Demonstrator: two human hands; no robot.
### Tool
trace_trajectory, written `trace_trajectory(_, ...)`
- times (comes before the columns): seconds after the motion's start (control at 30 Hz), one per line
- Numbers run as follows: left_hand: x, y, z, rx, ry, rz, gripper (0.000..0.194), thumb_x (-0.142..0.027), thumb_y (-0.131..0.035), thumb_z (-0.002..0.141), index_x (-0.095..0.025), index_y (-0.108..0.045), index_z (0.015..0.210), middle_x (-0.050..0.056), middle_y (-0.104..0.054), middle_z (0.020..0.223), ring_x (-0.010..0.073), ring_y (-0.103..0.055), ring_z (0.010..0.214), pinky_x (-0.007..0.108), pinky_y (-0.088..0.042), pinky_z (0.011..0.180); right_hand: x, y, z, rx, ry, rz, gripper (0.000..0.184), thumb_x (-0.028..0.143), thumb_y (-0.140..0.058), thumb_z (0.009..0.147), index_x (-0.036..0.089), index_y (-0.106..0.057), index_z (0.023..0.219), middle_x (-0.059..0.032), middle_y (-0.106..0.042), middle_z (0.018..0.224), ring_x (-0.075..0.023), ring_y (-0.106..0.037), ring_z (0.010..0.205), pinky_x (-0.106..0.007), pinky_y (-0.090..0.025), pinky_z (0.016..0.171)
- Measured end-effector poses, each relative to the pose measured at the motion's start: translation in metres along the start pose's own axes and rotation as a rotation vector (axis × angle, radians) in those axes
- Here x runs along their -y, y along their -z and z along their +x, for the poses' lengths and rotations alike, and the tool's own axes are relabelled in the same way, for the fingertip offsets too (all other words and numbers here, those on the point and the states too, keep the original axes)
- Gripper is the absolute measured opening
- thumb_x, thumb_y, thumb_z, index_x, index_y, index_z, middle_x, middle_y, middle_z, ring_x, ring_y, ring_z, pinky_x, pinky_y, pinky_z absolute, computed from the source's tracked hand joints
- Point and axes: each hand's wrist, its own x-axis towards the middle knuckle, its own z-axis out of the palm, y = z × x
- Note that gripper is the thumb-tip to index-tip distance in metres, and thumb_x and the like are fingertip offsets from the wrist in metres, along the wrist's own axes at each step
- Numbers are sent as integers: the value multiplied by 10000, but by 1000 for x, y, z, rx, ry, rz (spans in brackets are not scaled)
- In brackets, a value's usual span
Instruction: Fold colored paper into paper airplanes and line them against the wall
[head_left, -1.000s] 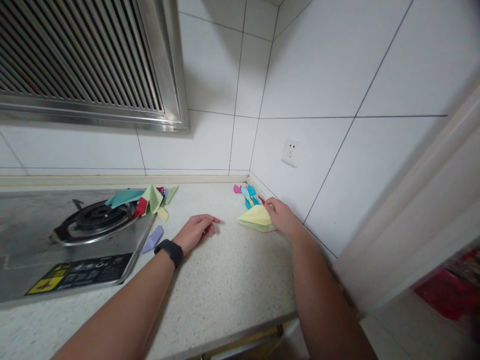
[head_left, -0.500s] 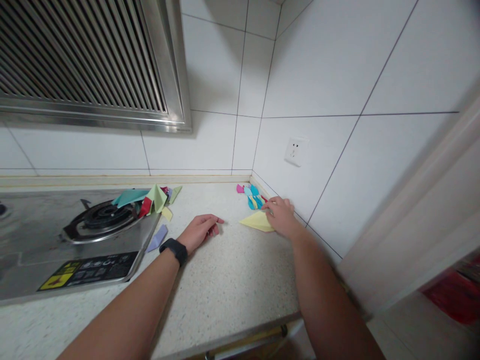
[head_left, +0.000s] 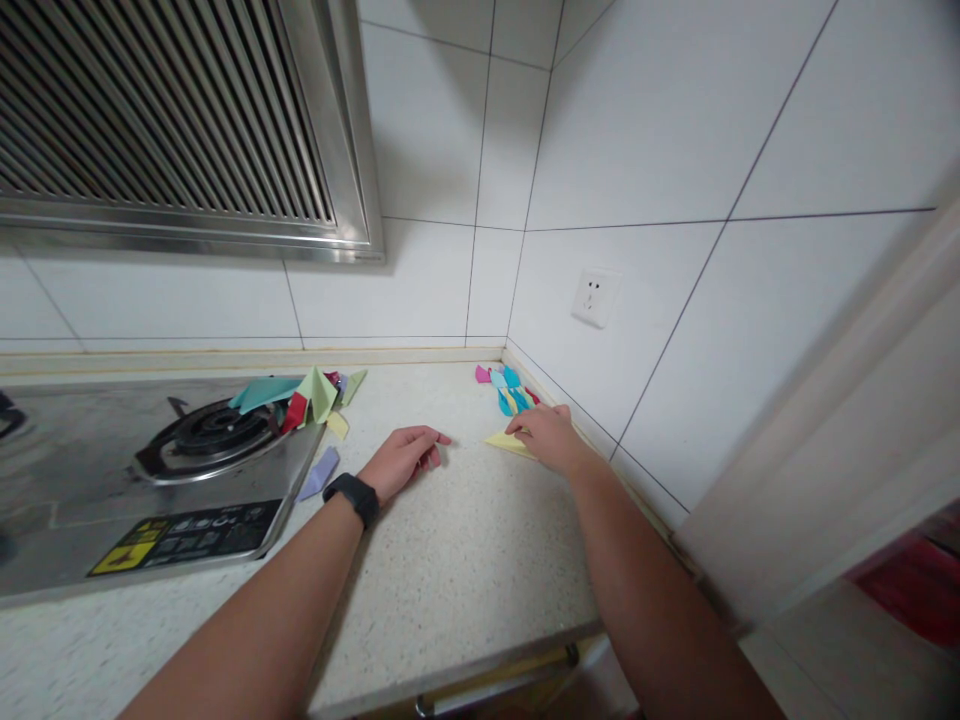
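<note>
A pale yellow folded paper (head_left: 511, 443) lies on the countertop, its pointed end showing to the left. My right hand (head_left: 549, 436) covers the rest of it, fingers bent and pinched down on the paper. To the left, my left hand (head_left: 405, 460) rests on the counter with a black band on the wrist. Its index finger is stretched out, the other fingers are partly curled, and nothing shows in it. Just beyond my right hand sits a cluster of small blue, pink, yellow and red folded papers (head_left: 512, 390), partly hidden by that hand.
A gas stove (head_left: 60, 520) is on the left, with several larger folded papers (head_left: 319, 395) piled at its burner and edge. A purple folded paper (head_left: 321, 472) lies beside my left wrist. Tiled walls meet behind; a socket (head_left: 596, 297) is on the right wall. A range hood (head_left: 371, 200) hangs above.
My right hand has moved left over the yellow folded paper and now hides more of it. My left hand stays nearly where it was. The view has shifted slightly.
</note>
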Motion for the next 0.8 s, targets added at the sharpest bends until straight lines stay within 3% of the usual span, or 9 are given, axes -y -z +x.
trace_trajectory(0.57,2,-1,0,-14,-21,44,397,-446,-460,874,-124,-679,954,26,-593,634,77,-388,471,206,-252,440,-3,-4,2,83,-46,-12,216,207,-495,851,275,-656,977,-61,-684,1054,-237,-561,1016,-425,-225,885)
trace_trajectory(0.8,1,-1,1,-11,-22,63,391,-427,-457,873,-118,-683,950,25,-590,635,73,-369,459,212,-250,444,-2,-3,1,25,2,-25,226,188,-489,832,286,-663,936,-44,-689,1004,-235,-570,990,-427,-238,873)
